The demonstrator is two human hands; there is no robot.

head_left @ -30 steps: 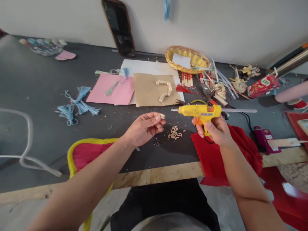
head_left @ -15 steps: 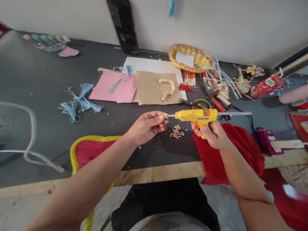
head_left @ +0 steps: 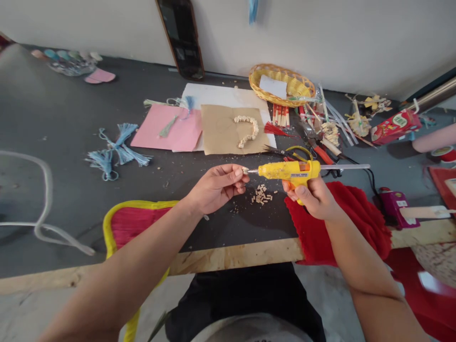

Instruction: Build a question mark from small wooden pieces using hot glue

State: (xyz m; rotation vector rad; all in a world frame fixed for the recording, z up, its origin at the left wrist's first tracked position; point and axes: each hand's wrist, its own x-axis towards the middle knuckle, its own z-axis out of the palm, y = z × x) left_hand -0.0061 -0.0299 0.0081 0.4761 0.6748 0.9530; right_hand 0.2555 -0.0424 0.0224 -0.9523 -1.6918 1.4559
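Head view: small pale piece (head_left: 245,170) pinched between left hand's (head_left: 223,186) fingertips, at glue gun's (head_left: 289,170) nozzle.

Head-worn view, looking forward and steeply down across the worktop (head_left: 142,185).
The single camera sits above the person's dark-clothed lap (head_left: 245,299), seen at bottom centre, and faces the pale wall (head_left: 320,38) behind the worktop. The left hand (head_left: 223,187) and right hand (head_left: 313,194) come within arm's reach of it, near mid-picture, with the forearms entering from below. The front edge (head_left: 235,257) crosses low, rising towards the right. The wide view takes in the clear tube (head_left: 48,190) at far left and the pink roll (head_left: 434,140) at far right; the upper left corner seems softly blurred.
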